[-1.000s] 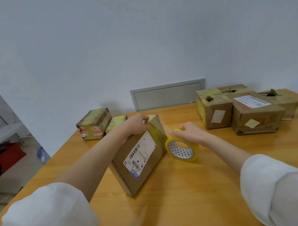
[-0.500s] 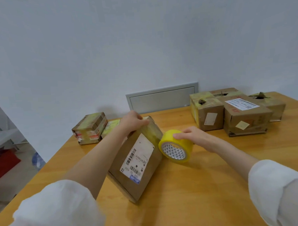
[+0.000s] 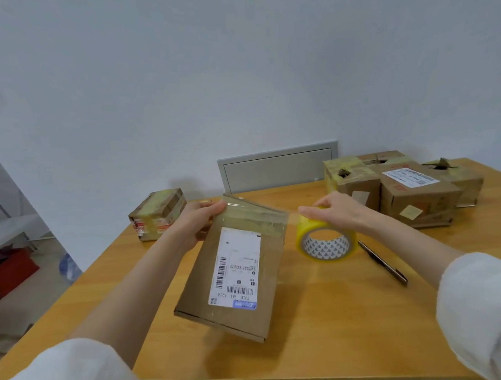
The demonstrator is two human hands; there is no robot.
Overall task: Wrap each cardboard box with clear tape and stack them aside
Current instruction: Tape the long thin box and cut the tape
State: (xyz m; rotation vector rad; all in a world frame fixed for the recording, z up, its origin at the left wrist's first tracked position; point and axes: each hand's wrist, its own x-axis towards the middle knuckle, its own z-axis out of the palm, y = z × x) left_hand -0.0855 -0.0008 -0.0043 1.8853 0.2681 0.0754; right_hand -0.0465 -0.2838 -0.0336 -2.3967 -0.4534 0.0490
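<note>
Fingers [image 3: 215, 206], left hand [image 3: 197, 222]: pinching top-left corner of cardboard box [image 3: 236, 276], tilted on table [image 3: 350, 323] | fingers [image 3: 310, 210], right hand [image 3: 340, 211]: curled over yellow tape roll [image 3: 326, 242], just right of box | clear tape strip [image 3: 290, 215]: stretched from roll across box's top edge

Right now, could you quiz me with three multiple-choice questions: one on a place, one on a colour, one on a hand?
1. Where does the pen-like tool lie? A) on the table, right of the tape roll; B) in a drawer; C) on a chair.
2. What colour is the tape roll? A) red; B) yellow; C) blue.
3. What is the left hand doing? A) lying open; B) gripping the labelled box; C) holding the tool.
Answers: 1 A, it lies on wood beside the roll; 2 B, yellow shows under the gripping right hand; 3 B, fingers pinch its top corner.
</note>
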